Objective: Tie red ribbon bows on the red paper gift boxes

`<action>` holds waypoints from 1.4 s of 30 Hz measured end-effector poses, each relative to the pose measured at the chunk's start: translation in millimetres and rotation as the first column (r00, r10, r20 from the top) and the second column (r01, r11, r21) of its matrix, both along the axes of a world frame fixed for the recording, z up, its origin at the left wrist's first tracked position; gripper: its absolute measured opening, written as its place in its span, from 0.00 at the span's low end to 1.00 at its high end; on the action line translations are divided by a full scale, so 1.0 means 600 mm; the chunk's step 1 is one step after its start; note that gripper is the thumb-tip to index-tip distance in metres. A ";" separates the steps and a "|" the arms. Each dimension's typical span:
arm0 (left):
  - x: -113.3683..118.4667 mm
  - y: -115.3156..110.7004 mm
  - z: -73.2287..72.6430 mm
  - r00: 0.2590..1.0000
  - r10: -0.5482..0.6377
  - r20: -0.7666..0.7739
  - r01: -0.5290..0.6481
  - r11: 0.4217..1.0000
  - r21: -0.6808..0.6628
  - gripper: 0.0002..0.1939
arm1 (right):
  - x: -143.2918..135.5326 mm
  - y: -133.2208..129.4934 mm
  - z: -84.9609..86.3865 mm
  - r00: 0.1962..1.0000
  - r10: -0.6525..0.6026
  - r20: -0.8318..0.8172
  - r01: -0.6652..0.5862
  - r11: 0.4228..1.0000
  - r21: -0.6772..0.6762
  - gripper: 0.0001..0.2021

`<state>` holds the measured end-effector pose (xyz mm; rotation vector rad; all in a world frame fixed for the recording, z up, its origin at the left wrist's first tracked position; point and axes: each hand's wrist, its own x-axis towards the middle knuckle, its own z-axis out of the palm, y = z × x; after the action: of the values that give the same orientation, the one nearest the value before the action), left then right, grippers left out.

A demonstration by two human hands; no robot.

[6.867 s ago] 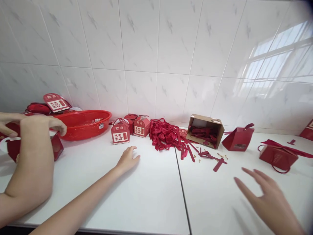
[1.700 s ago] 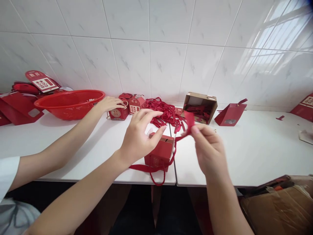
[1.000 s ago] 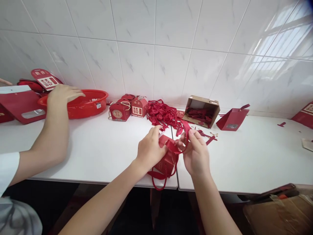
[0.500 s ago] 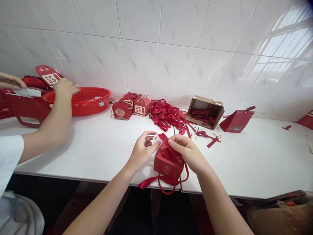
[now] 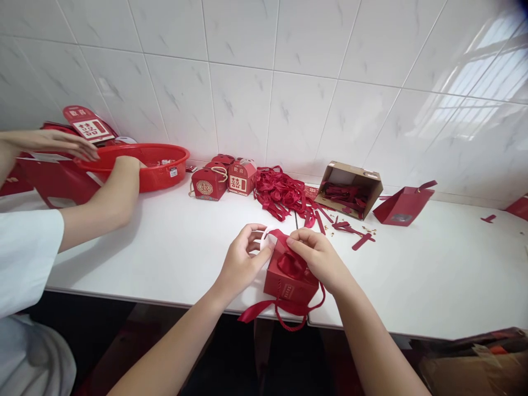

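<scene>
A small red gift box (image 5: 286, 289) stands near the table's front edge, between my two hands. My left hand (image 5: 245, 256) is closed in a pinch on its raised top flap, whose pale inner side shows. At the upper right of the box, my right hand (image 5: 319, 256) pinches the red satin ribbon (image 5: 291, 265); whether it also grips a flap is hidden by the fingers. One ribbon tail trails left over the table edge. A red cord handle (image 5: 291, 328) loops down in front of the box.
Behind lie a ribbon heap (image 5: 280, 192), decorated red boxes (image 5: 208, 183), an open cardboard box (image 5: 350, 190) with red strips, and a red bag (image 5: 404, 206). Scattered strips and gold bits lie nearby. To the left, a co-worker's arm (image 5: 111, 201) reaches into a red basket (image 5: 160, 179).
The view has shifted slightly. My hands keep nearly the same hold on the box and ribbon. The co-worker's hand has gone down into the basket, while their other hand has moved right toward its rim.
</scene>
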<state>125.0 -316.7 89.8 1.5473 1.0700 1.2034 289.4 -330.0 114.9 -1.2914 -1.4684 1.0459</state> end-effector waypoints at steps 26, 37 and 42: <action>0.003 0.034 0.018 0.990 -0.077 -0.119 0.084 0.995 0.054 0.16 | -0.015 0.000 0.002 0.973 -0.052 0.226 0.028 0.994 0.109 0.10; -0.096 0.071 -0.030 0.621 0.408 -0.669 -0.114 0.891 0.439 0.06 | 0.087 -0.065 -0.067 0.855 -0.493 -0.162 0.519 0.798 0.307 0.13; -0.034 0.054 -0.006 0.968 0.025 -0.251 0.028 0.979 0.204 0.11 | 0.086 -0.062 -0.082 0.964 -0.266 0.016 0.263 0.958 0.112 0.19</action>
<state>104.5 -284.4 86.3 1.9022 1.1333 1.1674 340.8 -367.4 65.5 -1.3859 -1.3120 0.7630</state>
